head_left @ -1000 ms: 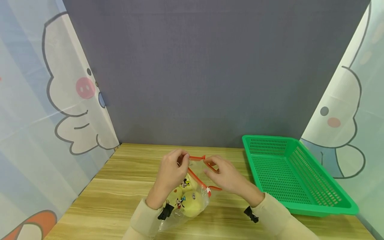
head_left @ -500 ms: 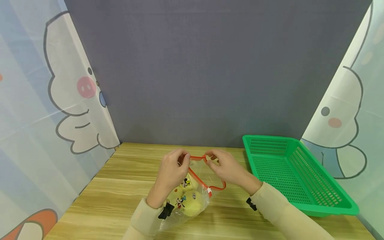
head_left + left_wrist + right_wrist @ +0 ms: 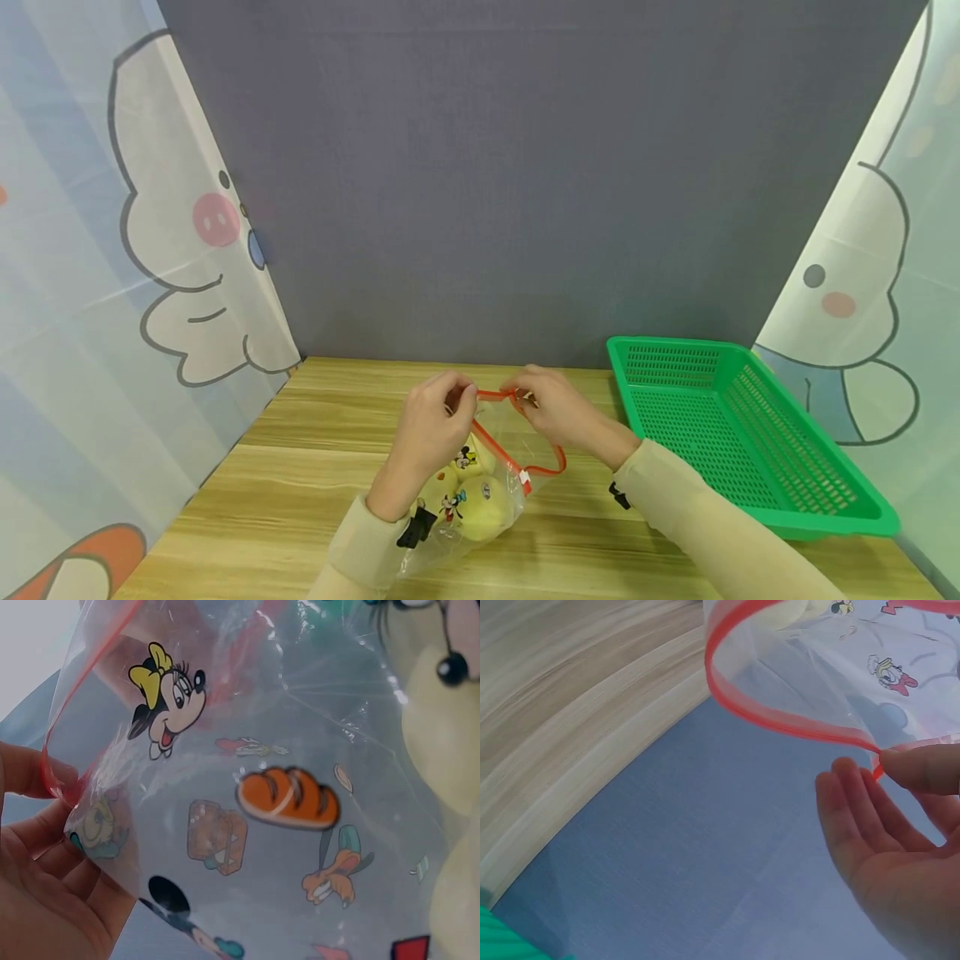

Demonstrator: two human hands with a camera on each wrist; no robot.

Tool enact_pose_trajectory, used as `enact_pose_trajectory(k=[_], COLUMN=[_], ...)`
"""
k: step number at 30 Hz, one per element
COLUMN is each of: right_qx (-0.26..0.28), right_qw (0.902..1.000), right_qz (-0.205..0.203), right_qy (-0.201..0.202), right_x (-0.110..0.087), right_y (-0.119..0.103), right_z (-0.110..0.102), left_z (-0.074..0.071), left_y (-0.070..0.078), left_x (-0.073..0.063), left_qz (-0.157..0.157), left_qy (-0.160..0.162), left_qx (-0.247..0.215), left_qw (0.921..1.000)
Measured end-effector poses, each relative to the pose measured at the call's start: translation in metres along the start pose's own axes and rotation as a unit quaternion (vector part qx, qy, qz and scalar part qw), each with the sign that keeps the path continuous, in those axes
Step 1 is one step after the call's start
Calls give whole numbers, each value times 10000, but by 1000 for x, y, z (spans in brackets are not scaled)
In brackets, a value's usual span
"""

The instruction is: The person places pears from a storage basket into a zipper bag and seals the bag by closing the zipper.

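A clear zip bag [image 3: 517, 442] with cartoon prints and a red zip strip [image 3: 780, 721] stands with its mouth spread apart. Several pale yellow round things [image 3: 478, 518] lie inside it; their kind is not plain. My left hand [image 3: 433, 421] pinches the red-edged left end of the mouth between thumb and forefinger, as the left wrist view also shows. With thumb and fingers, my right hand [image 3: 557, 407] pinches the red strip at the mouth's far corner. A white-and-red slider [image 3: 525, 480] sits at the near corner, apart from both hands.
A green perforated basket [image 3: 750, 521] stands on the right of the wooden table [image 3: 300, 467]. Behind the table hangs a dark grey cloth [image 3: 480, 183], with cartoon-printed curtains [image 3: 67, 275] at both sides.
The right hand has moved away and slightly left along the bag's mouth to its far corner, where it now pinches the strip. The near right edge bulges outward. The left hand has stayed put.
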State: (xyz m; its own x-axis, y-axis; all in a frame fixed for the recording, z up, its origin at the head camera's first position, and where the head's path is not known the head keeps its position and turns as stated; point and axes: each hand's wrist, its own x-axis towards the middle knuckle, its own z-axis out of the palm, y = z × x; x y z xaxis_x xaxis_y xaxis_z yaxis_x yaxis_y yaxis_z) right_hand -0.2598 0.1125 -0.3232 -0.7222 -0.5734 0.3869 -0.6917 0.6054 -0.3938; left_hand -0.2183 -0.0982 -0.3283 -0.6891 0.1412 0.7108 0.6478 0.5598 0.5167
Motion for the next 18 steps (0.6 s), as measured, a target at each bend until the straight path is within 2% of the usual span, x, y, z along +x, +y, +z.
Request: enact_pose_trajectory(k=[4, 11, 18], right_qx=[-50, -34, 94], right_qw=[9999, 9999, 9999], right_qz=[-102, 29, -15], right_qy=[-55, -94, 62], right_x=[0, -2, 0], right_y=[3, 5, 9], right_z=[1, 0, 4], left_z=[1, 1, 0], left_y=[0, 2, 6], left_x=[0, 0, -2], left_qz=[-27, -68, -146], left_qy=[-37, -124, -355], left_qx=[-5, -19, 125], left_qw=[10000, 9999, 9992])
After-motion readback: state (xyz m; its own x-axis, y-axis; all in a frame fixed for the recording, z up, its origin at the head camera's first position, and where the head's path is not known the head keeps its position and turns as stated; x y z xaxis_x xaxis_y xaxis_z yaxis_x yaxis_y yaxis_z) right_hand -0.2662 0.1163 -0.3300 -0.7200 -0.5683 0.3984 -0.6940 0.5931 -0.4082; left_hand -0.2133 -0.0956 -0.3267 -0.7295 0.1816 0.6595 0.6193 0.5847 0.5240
